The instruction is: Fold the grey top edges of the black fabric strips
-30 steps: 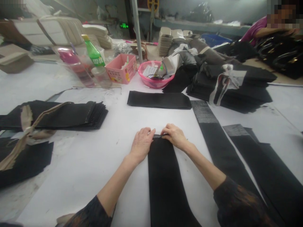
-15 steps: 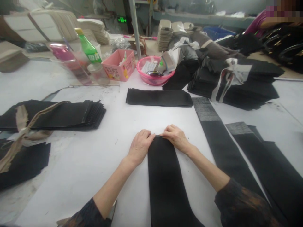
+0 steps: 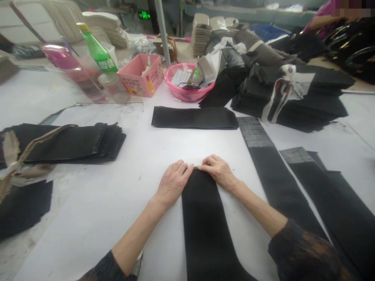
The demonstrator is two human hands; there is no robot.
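Black fabric strip (image 3: 205,222) lies flat on white table (image 3: 117,203), running from 6 o'clock up to mid-frame. L hand (image 3: 173,182) presses its far-left corner, fingers flat, no pinch visible; R hand (image 3: 217,171) on far-right corner, fingertips curled at the edge, can't tell if pinching. Folded black piece (image 3: 195,118) at 12. Two more strips (image 3: 278,183) at 3-4. Tied black stack (image 3: 64,142) at 9. Pink basket (image 3: 187,84), pink box (image 3: 142,76), green bottle (image 3: 96,48) toward 11-12.
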